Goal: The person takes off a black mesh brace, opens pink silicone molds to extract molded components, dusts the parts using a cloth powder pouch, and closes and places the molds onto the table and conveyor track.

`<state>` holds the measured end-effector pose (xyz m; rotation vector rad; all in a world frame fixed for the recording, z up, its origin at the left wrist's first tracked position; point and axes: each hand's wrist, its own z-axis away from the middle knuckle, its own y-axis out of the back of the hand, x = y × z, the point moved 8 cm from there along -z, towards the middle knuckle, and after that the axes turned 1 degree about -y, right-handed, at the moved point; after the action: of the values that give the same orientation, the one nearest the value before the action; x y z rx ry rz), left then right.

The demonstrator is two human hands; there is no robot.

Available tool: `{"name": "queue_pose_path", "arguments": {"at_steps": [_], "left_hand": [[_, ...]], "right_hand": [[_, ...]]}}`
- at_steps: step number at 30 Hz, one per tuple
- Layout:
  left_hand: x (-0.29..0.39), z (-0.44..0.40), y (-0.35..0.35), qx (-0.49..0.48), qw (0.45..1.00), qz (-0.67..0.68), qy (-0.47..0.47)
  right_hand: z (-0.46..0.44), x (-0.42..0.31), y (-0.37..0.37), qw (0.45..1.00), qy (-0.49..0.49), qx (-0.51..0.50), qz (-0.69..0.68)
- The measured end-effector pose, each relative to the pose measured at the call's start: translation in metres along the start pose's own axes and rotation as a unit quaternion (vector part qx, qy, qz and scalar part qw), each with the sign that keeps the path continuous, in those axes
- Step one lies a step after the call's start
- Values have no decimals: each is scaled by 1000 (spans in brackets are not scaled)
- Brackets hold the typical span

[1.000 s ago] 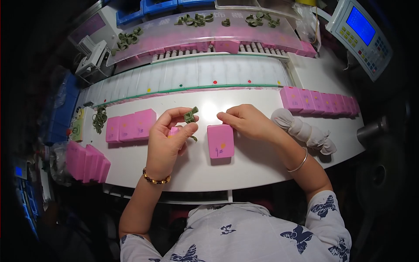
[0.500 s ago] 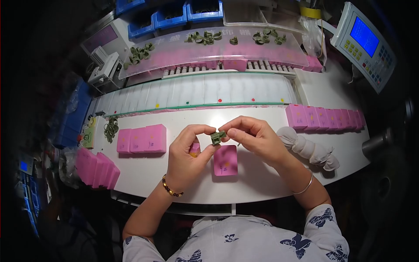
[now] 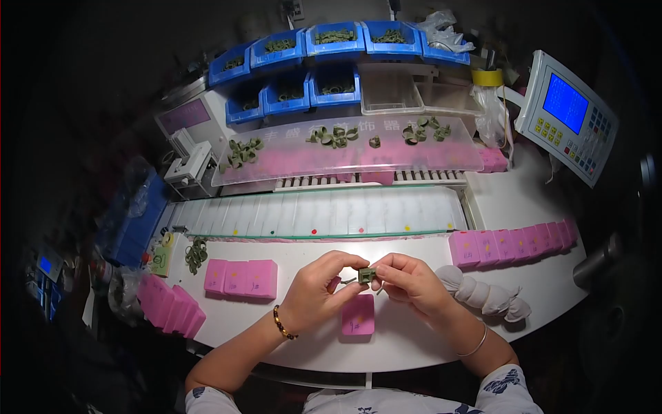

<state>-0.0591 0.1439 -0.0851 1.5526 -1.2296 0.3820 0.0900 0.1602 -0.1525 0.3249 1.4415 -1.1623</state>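
Between the fingertips of my left hand and my right hand is a small green piece. Both hands are closed on it above the white table. A small pink piece is also tucked in my left hand, partly hidden by the fingers. Just below the hands a pink block with a handwritten mark lies on the table. Three pink blocks stand side by side to the left, with a cluster of green pieces beyond them.
A row of pink blocks and a rolled white cloth lie at the right. Behind are a glass-edged panel, a clear tray with green pieces, and blue bins. A control display stands at the upper right.
The view has tilted up, showing more blue bins. My right hand has come across from beside the pink block to the green piece in my left hand.
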Motion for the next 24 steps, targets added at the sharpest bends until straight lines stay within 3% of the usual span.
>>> {"name": "queue_pose_path", "arguments": {"at_steps": [4, 6, 7, 9, 11, 13, 17, 19, 21, 23, 24], "left_hand": [[-6, -16, 8, -35, 998, 21, 42], [-14, -29, 23, -27, 994, 44, 97], [-20, -39, 33, -8, 997, 31, 63], [-40, -52, 52, -11, 976, 129, 176], [-49, -64, 78, -3, 959, 167, 230], [-62, -80, 102, -2, 966, 128, 226], [-105, -117, 133, -130, 922, -23, 363], [-129, -159, 166, -19, 945, -23, 326], [-135, -198, 197, 177, 952, 99, 228], [-132, -208, 186, 234, 929, 124, 258], [-134, -211, 170, 194, 937, 146, 252]], "right_hand": [[1, 0, 8, 999, 9, -5, -50], [4, 1, 20, 987, -9, 69, -143], [4, 0, 20, 987, -8, 67, -143], [7, -3, 32, 967, 33, 136, -213], [9, -5, 32, 969, 50, 122, -209], [11, -13, 33, 971, 86, 101, -201], [14, -22, 23, 975, 70, 106, -180], [13, -23, 20, 982, 76, 86, -148], [11, -19, 20, 988, 83, 66, -112], [10, -11, 19, 993, 83, 12, -88], [11, -12, 17, 993, 85, 18, -77]]}}
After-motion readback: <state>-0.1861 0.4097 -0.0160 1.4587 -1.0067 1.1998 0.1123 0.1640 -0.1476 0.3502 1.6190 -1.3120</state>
